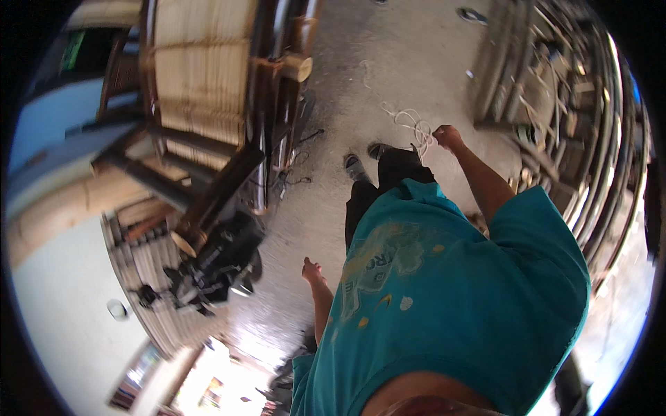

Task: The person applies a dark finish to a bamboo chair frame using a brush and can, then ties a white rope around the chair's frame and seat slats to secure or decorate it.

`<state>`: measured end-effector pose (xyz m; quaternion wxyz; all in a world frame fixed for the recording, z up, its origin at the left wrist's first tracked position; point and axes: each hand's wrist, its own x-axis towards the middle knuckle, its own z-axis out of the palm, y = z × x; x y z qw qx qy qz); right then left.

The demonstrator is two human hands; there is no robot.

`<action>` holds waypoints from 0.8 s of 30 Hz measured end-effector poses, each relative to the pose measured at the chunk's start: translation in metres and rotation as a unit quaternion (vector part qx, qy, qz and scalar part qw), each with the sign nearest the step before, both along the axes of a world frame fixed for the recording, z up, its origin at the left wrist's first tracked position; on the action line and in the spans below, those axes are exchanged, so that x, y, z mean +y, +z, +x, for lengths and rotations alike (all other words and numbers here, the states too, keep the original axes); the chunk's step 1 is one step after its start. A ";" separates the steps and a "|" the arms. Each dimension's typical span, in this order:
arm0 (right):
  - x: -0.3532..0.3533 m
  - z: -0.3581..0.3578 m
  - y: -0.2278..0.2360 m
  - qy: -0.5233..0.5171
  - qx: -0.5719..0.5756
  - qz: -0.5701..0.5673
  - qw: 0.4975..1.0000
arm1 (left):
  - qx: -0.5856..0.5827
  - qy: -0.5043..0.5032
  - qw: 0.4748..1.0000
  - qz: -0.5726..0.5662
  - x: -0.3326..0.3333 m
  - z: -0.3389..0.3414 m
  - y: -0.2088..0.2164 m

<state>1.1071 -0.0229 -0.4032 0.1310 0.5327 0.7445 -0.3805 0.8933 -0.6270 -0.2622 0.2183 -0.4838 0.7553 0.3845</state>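
My right hand [449, 136] is held out from my side, its fingers closed. Loops of a thin white cord [419, 127] hang from it, with a loose end trailing to the left. Lower in the view, my left hand [313, 270] hangs beside my body with fingers loosely apart and nothing visible in it. It is over bare floor, apart from the furniture. To the left stands a dark-framed bamboo piece of furniture [201, 83] with pale slats; neither hand touches it.
Bamboo poles and scrap pieces [555, 139] are piled along the right side. A black bag-like heap [229, 256] sits at the left beside the furniture legs. Dark cables [295, 166] lie on the concrete floor [388, 41], and a sandal [472, 15] lies far ahead.
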 end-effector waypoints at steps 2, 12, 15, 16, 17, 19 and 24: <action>-0.030 0.026 0.039 -0.142 0.009 -0.043 0.989 | 0.006 -0.100 0.994 0.038 0.012 -0.065 -0.025; -0.251 0.182 0.010 -0.278 -0.077 -0.018 0.957 | -0.123 -0.535 0.829 0.104 0.209 -0.134 -0.058; -0.265 0.208 -0.032 -0.261 -0.142 -0.062 0.953 | -0.159 -0.613 0.765 0.119 0.224 -0.098 -0.099; -0.268 0.212 -0.052 -0.266 -0.159 -0.087 0.947 | -0.172 -0.664 0.720 0.101 0.223 -0.081 -0.108; -0.267 0.211 -0.073 -0.268 -0.175 -0.115 0.940 | -0.119 -0.725 0.675 0.067 0.199 -0.070 -0.139; -0.238 0.208 -0.128 -0.256 -0.209 -0.161 0.930 | -0.052 -0.785 0.616 0.038 0.194 -0.026 -0.169; -0.166 0.176 -0.317 -0.235 -0.204 -0.207 0.927 | 0.074 -0.798 0.598 -0.010 0.207 0.073 -0.157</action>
